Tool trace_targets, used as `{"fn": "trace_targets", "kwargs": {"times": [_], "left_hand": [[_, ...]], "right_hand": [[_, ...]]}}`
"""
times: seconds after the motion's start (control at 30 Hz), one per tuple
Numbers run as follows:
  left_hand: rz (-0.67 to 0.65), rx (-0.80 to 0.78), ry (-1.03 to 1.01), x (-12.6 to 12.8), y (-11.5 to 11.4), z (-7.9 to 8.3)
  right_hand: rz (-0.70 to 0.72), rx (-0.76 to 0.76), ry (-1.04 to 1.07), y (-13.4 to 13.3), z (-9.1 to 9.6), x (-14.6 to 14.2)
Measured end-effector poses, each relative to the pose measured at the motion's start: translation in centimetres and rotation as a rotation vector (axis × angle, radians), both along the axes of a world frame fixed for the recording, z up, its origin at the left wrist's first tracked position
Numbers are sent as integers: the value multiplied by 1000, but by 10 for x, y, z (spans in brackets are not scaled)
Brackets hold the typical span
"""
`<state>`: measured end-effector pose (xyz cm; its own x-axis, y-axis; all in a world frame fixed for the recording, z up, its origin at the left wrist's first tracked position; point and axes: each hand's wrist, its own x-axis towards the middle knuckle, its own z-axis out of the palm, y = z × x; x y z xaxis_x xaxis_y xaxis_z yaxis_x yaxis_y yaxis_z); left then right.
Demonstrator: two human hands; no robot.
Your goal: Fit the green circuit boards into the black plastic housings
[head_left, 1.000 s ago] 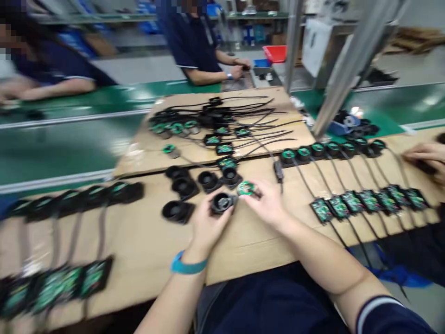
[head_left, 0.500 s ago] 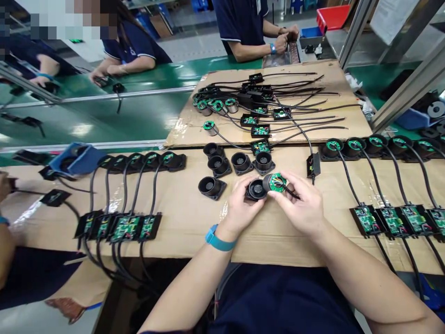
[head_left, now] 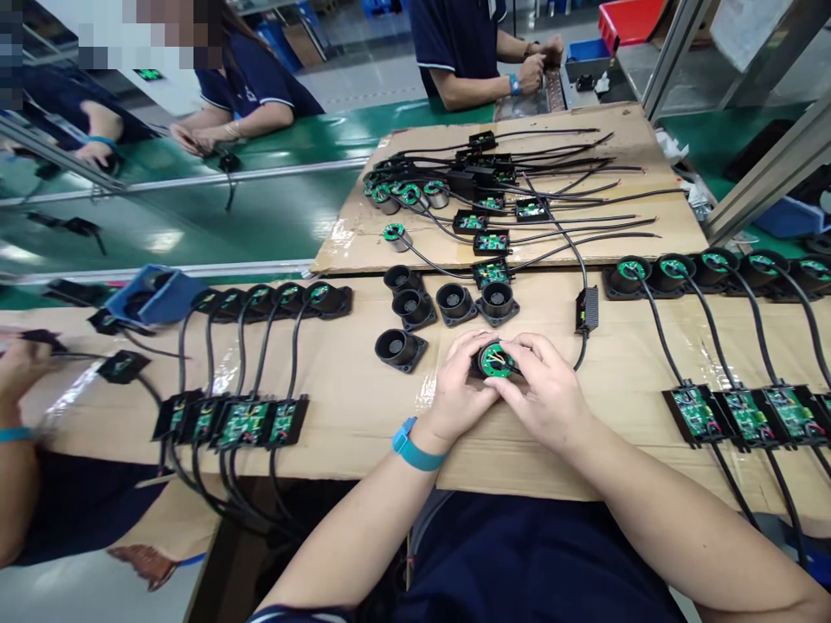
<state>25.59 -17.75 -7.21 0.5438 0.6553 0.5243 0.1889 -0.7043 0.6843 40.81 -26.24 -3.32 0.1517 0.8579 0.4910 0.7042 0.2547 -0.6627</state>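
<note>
My left hand (head_left: 462, 389) is closed around a black round housing, mostly hidden by the fingers. My right hand (head_left: 549, 389) grips a motor with a round green circuit board (head_left: 497, 360) on its end, coloured wires showing. The motor sits at the housing's mouth, board facing up; how deep it is seated I cannot tell. A black cable leads out beneath my right hand towards a ribbed black box (head_left: 586, 310). Just beyond my hands stand several black housings with square flanges, among them one at the left (head_left: 398, 349) and one nearer my fingers (head_left: 497, 303).
Cardboard (head_left: 363, 415) covers the bench. Wired housings and open circuit boxes line up left (head_left: 243, 424) and right (head_left: 698, 414). More cabled motors lie on a raised cardboard sheet (head_left: 351, 242). A blue bin (head_left: 152, 298) stands left. A co-worker's hand (head_left: 22, 368) works at far left; others sit opposite.
My right hand has brought the motor left onto the housing in my left hand; before, they were side by side with the housing's mouth visible. The hands are closer together.
</note>
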Motion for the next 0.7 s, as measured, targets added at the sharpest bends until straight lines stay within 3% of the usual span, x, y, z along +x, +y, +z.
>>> {"fn": "trace_targets", "kwargs": {"times": [0.1,0.27,0.43,0.7], "left_hand": [[-49,-43,16,0,0,0],[17,-1,40,1,0,-1],[-58,-85,33,1,0,-1],[-2,-14,11,2,0,-4]], "right_hand": [[41,-29,18,0,1,1],[4,-57,23,-1,-2,1],[43,-46,56,-2,-1,1],[9,-134,15,0,-3,1]]}}
